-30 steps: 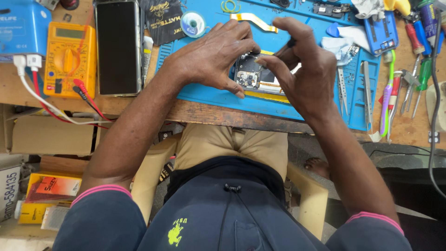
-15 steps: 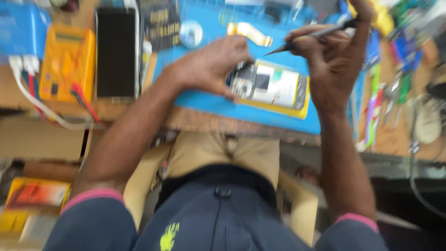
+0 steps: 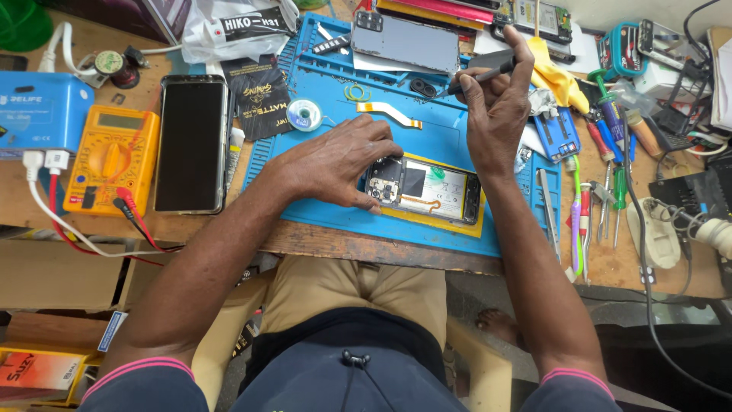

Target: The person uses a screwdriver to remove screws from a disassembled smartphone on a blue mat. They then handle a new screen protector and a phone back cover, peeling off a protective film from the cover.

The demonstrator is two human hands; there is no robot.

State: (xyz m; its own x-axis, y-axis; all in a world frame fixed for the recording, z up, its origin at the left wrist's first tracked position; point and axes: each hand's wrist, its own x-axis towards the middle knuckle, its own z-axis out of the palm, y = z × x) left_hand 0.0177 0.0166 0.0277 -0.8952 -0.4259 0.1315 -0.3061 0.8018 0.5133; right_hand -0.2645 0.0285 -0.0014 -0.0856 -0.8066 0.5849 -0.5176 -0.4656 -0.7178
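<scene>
Your right hand (image 3: pixel 499 114) has lifted off the opened yellow-framed phone (image 3: pixel 427 192) near the tabletop's front edge, pinching a slim dark screwdriver (image 3: pixel 476 76). Left hand (image 3: pixel 335 164) still presses it flat, fingers together.

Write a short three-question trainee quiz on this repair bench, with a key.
1. True or false: the left hand rests on the opened phone.
2. What does the right hand hold? A) a dark pen-like tool B) the yellow meter C) a roll of tape
3. Fill in: the opened phone lies on the ____ mat.

Key:
1. True; its fingers press the phone's camera end.
2. A; the tool is lifted above the mat, while the yellow meter sits untouched beside the dark phone.
3. Blue.
</scene>
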